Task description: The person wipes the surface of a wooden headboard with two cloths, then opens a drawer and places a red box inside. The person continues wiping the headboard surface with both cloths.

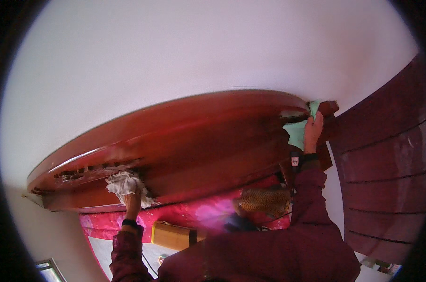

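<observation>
A bed (98,224) spreads from about five to seven o'clock, dressed in a vivid pink flowered cover (187,211) that gives way to a pale surface (107,249) towards seven. On it lie a tan, yellow-edged block (173,235) between six and seven o'clock, a brown ridged pad (264,202) near five — and, between them, something dark (241,222), too blurred to name.
</observation>
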`<action>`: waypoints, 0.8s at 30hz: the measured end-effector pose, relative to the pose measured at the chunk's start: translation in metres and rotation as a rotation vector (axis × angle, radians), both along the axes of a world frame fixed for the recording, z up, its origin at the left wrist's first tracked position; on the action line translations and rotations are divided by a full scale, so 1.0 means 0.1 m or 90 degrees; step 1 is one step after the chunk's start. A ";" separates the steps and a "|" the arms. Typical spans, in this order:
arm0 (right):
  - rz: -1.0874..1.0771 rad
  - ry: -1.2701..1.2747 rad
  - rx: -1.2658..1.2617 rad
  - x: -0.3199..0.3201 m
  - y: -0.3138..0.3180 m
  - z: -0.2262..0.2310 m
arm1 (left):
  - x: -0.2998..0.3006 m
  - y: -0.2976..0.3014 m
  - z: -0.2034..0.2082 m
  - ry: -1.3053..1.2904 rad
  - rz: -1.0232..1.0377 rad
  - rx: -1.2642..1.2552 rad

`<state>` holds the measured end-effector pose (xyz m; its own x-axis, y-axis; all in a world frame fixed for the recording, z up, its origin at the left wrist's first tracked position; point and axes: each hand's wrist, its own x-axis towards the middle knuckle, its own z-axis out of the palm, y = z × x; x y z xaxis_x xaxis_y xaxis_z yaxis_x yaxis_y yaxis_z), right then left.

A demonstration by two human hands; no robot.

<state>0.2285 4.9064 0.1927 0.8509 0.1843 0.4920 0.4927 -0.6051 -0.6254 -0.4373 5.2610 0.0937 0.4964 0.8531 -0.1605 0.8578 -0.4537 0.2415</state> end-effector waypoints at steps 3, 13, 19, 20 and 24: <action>-0.017 0.019 -0.051 -0.23 0.23 0.19 | -0.01 -0.13 0.06 -0.025 -0.114 0.117; 0.221 -0.300 -0.078 -1.28 0.56 1.03 | -0.03 -0.40 0.17 0.169 -0.088 -0.136; 0.302 -0.504 -0.045 -2.17 0.08 1.53 | 0.22 -1.43 -0.11 -0.064 -0.103 0.141; 0.324 -0.498 -0.060 -2.38 0.16 1.58 | 0.22 -1.53 -0.11 -0.110 -0.074 0.144; 0.381 -0.617 -0.038 -3.29 0.73 1.70 | 0.09 -1.57 -0.05 -0.152 -0.035 0.058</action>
<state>-0.1008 4.9791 0.3632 -0.1148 0.4776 0.8710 0.9720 -0.1270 0.1978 -0.4284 5.1041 0.0885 0.5566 0.8296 0.0433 0.7552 -0.5270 0.3898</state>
